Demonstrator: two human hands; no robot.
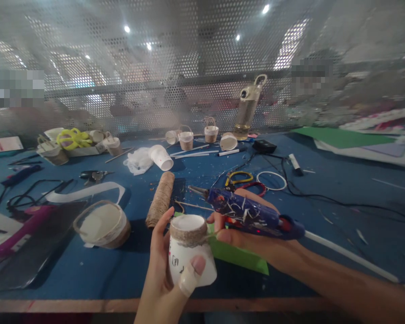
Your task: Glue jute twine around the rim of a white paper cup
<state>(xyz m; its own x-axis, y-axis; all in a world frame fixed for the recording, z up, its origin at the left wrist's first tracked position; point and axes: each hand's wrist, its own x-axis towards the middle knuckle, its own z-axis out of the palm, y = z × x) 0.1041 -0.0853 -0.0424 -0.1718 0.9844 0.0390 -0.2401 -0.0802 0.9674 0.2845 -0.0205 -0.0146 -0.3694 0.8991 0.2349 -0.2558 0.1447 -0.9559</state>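
Note:
My left hand [175, 279] is wrapped round a white paper cup [207, 267] near the front edge of the table. Brown twine [189, 236] is wound in a band near the cup's upper end, and dark marks show on its side. A strip of tape covers part of my left thumb. My right hand [229, 234] grips a blue hot glue gun [246, 209] lying across the fingers, its nozzle pointing left above the cup. Thumb and fingertips of that hand also pinch the twine's loose end beside the cup. Behind the cup lies a roll of twine [161, 198].
Green paper [239, 258] lies under my hands. Scissors [239, 177], a white ring [272, 181] and a black cable [310, 195] are to the right. A twine-wrapped basket [103, 225] stands left. Small baskets [186, 139] and a bottle [247, 112] stand along the perforated screen.

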